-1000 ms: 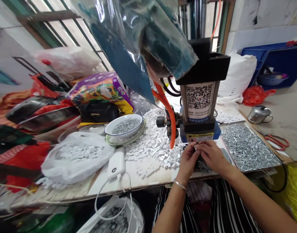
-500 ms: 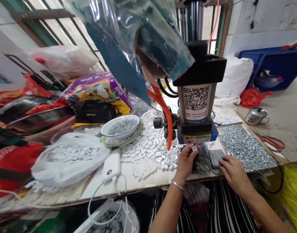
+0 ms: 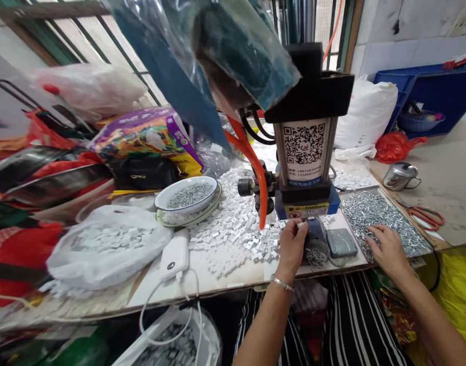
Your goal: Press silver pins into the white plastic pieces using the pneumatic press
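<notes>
My left hand (image 3: 292, 245) is closed in a pinch at the front of the press (image 3: 307, 157), just below its blue base. Only a sliver of the small white square piece (image 3: 302, 224) shows at its fingertips. Right beside that hand are a dark metal block and a small pile of nails (image 3: 317, 256). Over the left edge of a tray (image 3: 433, 249) full of loose metal nails (image 3: 385, 213), my right hand (image 3: 387, 250) reaches with its fingers apart. A grey flat box (image 3: 341, 243) lies between the two hands.
Many white pieces (image 3: 233, 234) are spread left of the press. Further left are a bowl of nails (image 3: 189, 195), a white power bank (image 3: 175, 254) with a cable, and a plastic bag (image 3: 106, 249). Scissors (image 3: 423, 216) and a metal mug (image 3: 401, 176) stand right of the tray.
My right hand has left the grey box and moved right to the nail tray, its fingers spreading. My left hand has turned the white piece in toward the press, largely hiding it.
</notes>
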`<state>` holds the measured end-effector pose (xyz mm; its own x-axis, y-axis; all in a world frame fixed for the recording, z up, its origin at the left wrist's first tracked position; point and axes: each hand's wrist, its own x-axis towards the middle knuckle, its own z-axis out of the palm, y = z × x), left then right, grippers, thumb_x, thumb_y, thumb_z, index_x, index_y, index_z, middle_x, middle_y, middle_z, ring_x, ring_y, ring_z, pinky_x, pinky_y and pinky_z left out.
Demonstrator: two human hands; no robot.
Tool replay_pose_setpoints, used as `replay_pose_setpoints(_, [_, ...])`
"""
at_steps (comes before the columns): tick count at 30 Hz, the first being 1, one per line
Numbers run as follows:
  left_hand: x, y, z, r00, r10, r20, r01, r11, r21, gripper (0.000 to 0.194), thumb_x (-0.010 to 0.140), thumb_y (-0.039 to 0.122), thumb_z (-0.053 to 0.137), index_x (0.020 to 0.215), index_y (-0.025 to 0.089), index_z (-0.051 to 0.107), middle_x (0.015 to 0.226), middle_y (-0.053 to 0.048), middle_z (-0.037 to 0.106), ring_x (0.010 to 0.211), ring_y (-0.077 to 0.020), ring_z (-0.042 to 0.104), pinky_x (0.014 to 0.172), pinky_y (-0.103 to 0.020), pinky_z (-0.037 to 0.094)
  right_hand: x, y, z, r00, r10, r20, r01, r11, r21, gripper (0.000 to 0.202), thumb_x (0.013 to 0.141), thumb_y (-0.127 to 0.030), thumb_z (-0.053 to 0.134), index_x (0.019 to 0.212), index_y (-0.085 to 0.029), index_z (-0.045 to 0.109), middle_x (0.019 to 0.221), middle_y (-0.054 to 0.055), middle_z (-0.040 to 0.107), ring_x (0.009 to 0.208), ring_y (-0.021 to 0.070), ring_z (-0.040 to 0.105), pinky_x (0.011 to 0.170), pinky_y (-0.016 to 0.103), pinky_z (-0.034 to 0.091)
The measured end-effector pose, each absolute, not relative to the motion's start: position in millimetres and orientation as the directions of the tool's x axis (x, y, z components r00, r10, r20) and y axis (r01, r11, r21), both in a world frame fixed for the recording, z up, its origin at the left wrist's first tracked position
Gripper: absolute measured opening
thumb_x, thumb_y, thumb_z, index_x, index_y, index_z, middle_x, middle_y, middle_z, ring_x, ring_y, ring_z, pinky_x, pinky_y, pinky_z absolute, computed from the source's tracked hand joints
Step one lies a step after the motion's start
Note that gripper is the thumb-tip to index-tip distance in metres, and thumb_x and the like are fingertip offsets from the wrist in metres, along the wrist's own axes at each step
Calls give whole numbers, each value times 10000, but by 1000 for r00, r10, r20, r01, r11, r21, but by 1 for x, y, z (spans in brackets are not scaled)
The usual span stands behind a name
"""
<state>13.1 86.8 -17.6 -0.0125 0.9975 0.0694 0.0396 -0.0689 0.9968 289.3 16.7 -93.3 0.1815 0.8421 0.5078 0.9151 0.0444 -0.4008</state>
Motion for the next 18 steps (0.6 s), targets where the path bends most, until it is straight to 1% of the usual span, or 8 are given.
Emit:
replay_pose_setpoints(2, [17,89,-19,-9,997,78,84,-77,994,275,894,448,595,789,201,653,773,-11,685,787,-178,603,802,-302,451,295,18,-100,203,865,459,954,-69,-292,360,927,-367,506,1139,-170,721,1195,192,606,1085,369,539,875,539,470])
replay_pose_setpoints(3, [18,89,-18,5,996,92,110,-92,990,298,915,453,566,773,204,647,770,-13,680,794,-183,599,804,-303,443,296,18,-102,200,876,438,963,-95,-251,348,924,-363,509,1117,-172,727,1224,195,597,1083,375,531,859,536,466])
replay_pose_setpoints(5, [16,87,-17,11,991,132,156,-132,979,317,941,457,531,779,212,649,794,-19,684,818,-192,601,814,-305,430,293,16,-105,190,885,426,970,-103,-219,305,931,-349,502,1030,-183,737,1244,182,596,1077,366,529,846,514,458])
replay_pose_setpoints(9, [0,78,-12,-5,986,166,226,-160,961,189,928,388,558,956,230,659,907,-28,712,868,-212,621,817,-311,424,292,13,-105,185,872,453,966,-76,-249,273,945,-338,482,878,-195,705,1155,149,637,1042,328,542,830,463,447])
replay_pose_setpoints(11, [-10,73,-9,1,982,189,331,-179,926,143,898,336,597,978,231,651,897,-29,708,851,-219,620,795,-315,418,295,14,-105,178,869,462,964,-61,-258,270,946,-334,480,847,-197,690,1133,145,645,1025,319,542,839,456,441])
replay_pose_setpoints(14, [-20,66,-2,70,968,243,537,-242,808,48,848,272,649,853,225,640,787,-21,669,762,-218,596,736,-314,383,300,18,-106,180,852,492,946,-13,-325,280,943,-346,489,805,-200,684,1074,142,654,994,303,548,866,446,438])
replay_pose_setpoints(16, [-20,62,3,135,958,255,647,-280,709,103,832,258,672,760,224,608,702,-12,623,693,-212,569,691,-313,350,303,22,-107,194,832,520,922,27,-387,291,934,-368,504,775,-202,682,1016,140,658,971,296,559,874,443,442])
replay_pose_setpoints(18, [-15,59,7,175,956,235,732,-286,618,162,839,268,683,722,223,580,660,-9,589,671,-217,564,677,-319,334,304,25,-106,209,814,542,903,52,-427,306,931,-388,506,759,-203,679,967,137,661,948,291,574,876,443,451])
